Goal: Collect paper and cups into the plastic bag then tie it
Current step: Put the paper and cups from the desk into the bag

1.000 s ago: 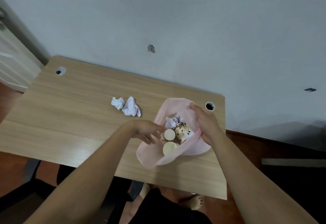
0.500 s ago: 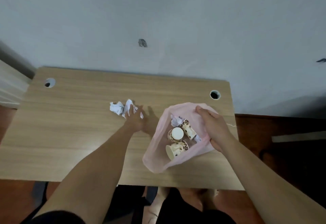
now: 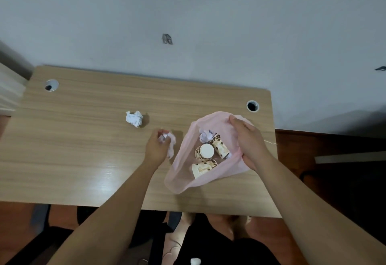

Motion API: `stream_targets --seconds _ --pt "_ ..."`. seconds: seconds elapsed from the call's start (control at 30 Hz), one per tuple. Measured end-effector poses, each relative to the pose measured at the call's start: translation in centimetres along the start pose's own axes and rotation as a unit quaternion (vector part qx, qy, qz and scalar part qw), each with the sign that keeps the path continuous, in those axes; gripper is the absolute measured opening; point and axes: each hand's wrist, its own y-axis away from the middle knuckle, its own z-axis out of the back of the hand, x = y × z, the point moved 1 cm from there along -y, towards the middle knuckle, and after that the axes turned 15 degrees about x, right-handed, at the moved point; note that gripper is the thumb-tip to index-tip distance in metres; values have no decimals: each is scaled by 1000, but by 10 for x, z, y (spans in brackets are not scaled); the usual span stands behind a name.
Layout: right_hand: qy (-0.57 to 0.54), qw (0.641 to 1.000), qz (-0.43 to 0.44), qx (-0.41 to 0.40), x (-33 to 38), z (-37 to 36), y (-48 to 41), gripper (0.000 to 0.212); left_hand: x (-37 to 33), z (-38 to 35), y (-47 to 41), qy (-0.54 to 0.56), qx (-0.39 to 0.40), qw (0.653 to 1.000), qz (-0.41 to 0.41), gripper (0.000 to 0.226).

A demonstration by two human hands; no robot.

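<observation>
Wooden desk (image 3: 83, 150) against a grey wall. The left hand (image 3: 156, 147) curls its fingers round a crumpled paper (image 3: 170, 141), just beside the pink bag (image 3: 179, 181). The right hand (image 3: 248, 141) grips the bag's far rim, holding the mouth up and open. To do this step well, the person should probably hold that rim lifted and taut, carry the paper over the near edge, and let go only above the opening, since the thin film looks apt to sag. Inside lie three cups (image 3: 206, 151), at least two on their sides, and one paper ball (image 3: 205, 135) at the back. Another wad (image 3: 134, 118) sits on the desk, well apart.
</observation>
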Motion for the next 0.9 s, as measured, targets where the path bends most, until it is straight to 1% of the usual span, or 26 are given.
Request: stream_targets --seconds 0.03,0.07,0.1,0.13,0.17,0.2,0.23,0.27,0.3,0.33,0.4,0.47,0.53,0.63,0.73,0.8,0.9 --pt "1 1000 2 1 2 -1 1 24 -18 -2 7 117 18 993 -3 20" --pt "4 1000 4 1 5 -1 2 24 -36 -3 14 236 51 970 -8 20" --pt "7 1000 4 2 7 -2 3 24 -53 -4 23 341 98 935 -12 20" --pt "9 1000 3 3 8 -2 3 25 -66 -5 31 403 149 903 -16 20" --pt "14 1000 0 3 10 -3 4 26 -77 -9 40 426 196 883 -21 20" --pt "17 1000 -2 3 11 -3 5 27 -84 -14 47 423 237 874 -22 20" --pt "21 1000 -6 4 12 -4 5 28 -89 -20 54 403 275 872 -24 21" --pt "24 1000 -7 5 13 -4 6 29 -90 -28 57 370 302 878 -28 22" --pt "26 1000 -7 5 13 -5 7 29 -89 -38 59 325 316 891 -33 23" --pt "26 1000 -8 6 13 -6 9 29 -84 -48 59 267 311 911 -39 21" --pt "30 999 -9 14 13 -7 11 28 -75 -70 57 154 273 948 -58 18" --pt "30 999 -8 18 13 -10 13 28 -64 -91 55 73 243 964 -80 14" --pt "18 1000 -3 17 12 -12 14 27 -53 -109 54 11 227 971 -77 10" --pt "23 1000 -1 15 13 -14 17 27 -43 -124 55 -25 235 971 -35 10" --pt "28 1000 -5 13 13 -15 20 27 -49 -119 54 -91 268 959 -26 16" --pt "30 999 0 13 14 -15 20 27 -64 -103 54 -122 305 945 -5 23" --pt "34 999 6 16 14 -16 18 26 -94 -65 57 -115 365 922 56 22"
